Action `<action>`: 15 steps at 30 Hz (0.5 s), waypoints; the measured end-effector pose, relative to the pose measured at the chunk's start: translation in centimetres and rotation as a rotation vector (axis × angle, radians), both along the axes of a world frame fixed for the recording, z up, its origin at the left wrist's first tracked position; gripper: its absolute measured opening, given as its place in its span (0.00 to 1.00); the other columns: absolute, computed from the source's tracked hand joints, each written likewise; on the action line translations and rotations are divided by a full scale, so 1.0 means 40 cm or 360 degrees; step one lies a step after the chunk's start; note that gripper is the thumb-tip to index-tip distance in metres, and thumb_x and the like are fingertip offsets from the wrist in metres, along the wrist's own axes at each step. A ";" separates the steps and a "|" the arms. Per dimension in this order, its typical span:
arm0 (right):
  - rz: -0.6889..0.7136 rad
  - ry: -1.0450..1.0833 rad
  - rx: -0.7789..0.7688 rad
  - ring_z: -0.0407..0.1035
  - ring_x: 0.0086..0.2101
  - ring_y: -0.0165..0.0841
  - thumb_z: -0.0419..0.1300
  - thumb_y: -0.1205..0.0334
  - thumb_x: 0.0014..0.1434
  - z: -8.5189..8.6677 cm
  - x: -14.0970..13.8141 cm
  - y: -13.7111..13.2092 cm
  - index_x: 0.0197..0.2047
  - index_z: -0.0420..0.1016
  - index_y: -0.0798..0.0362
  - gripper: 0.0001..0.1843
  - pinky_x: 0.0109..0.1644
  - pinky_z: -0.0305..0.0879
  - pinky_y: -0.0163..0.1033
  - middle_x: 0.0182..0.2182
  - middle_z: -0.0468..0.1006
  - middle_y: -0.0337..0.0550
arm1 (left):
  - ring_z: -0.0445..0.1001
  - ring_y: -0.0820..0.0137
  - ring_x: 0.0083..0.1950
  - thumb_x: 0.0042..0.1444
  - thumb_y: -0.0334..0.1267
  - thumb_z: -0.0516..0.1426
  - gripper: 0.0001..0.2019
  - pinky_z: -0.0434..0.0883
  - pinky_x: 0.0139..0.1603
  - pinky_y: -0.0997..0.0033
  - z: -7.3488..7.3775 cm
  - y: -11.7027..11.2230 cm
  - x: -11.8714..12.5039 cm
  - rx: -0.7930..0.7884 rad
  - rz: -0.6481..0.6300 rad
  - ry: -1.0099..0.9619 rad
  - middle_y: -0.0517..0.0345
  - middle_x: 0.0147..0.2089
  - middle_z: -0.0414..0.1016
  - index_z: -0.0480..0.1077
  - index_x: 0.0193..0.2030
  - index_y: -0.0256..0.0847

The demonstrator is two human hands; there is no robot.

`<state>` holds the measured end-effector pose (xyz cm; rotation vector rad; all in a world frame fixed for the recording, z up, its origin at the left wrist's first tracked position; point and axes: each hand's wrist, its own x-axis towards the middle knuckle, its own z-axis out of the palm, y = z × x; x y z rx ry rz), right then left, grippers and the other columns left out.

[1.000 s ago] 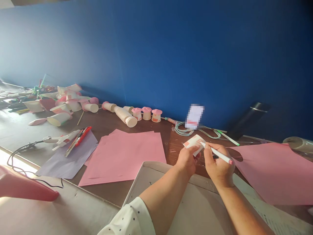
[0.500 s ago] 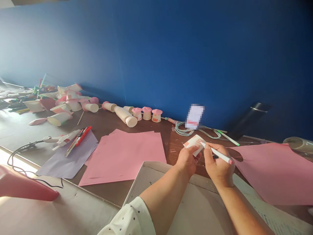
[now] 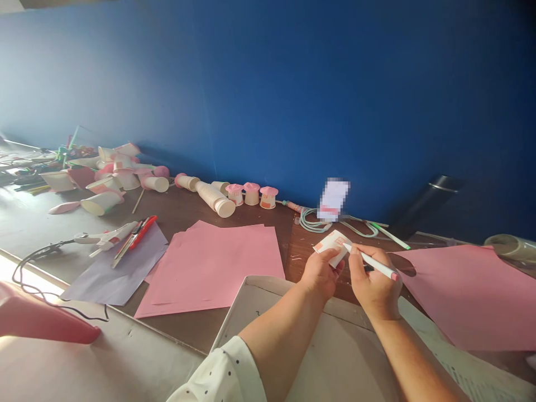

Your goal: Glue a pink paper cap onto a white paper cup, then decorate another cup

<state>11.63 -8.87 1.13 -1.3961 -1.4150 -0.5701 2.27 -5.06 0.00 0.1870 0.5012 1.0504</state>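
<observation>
My left hand (image 3: 320,273) is closed around a small white paper cup (image 3: 333,244) with orange-pink print, held on its side above the brown table (image 3: 184,209). My right hand (image 3: 374,285) grips a white pen (image 3: 372,262) with a pink end, and the pen's tip touches the cup's side. Both hands hover just past the far edge of a shallow cardboard tray (image 3: 251,296) in front of me.
Pink paper sheets (image 3: 218,262) lie left of the hands, another pink sheet (image 3: 469,290) to the right. Scissors and a glue gun (image 3: 117,237) rest on purple paper. Paper cups (image 3: 218,198) and pink-topped cups (image 3: 251,194) line the blue wall. A dark bottle (image 3: 427,204) lies at the right.
</observation>
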 end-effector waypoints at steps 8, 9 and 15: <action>-0.0004 -0.0012 0.0006 0.79 0.33 0.40 0.58 0.53 0.66 0.000 0.001 0.000 0.37 0.78 0.54 0.14 0.37 0.72 0.41 0.32 0.84 0.51 | 0.77 0.65 0.48 0.42 0.28 0.66 0.14 0.71 0.47 0.70 0.002 0.002 -0.001 -0.0041 0.0010 -0.0003 0.51 0.47 0.81 0.76 0.39 0.40; 0.0001 -0.0014 0.0012 0.79 0.33 0.40 0.58 0.53 0.66 0.000 0.001 0.000 0.37 0.78 0.54 0.14 0.37 0.72 0.41 0.32 0.84 0.51 | 0.77 0.66 0.48 0.42 0.28 0.66 0.15 0.71 0.47 0.71 0.002 0.001 -0.001 -0.0042 0.0012 -0.0002 0.51 0.48 0.81 0.76 0.39 0.40; 0.0010 0.0009 0.0006 0.78 0.34 0.40 0.59 0.55 0.65 -0.001 0.000 -0.001 0.37 0.78 0.54 0.12 0.37 0.72 0.41 0.32 0.84 0.50 | 0.77 0.66 0.48 0.43 0.28 0.67 0.15 0.71 0.47 0.71 0.005 0.000 -0.003 -0.0046 -0.0001 -0.0001 0.52 0.47 0.81 0.76 0.41 0.40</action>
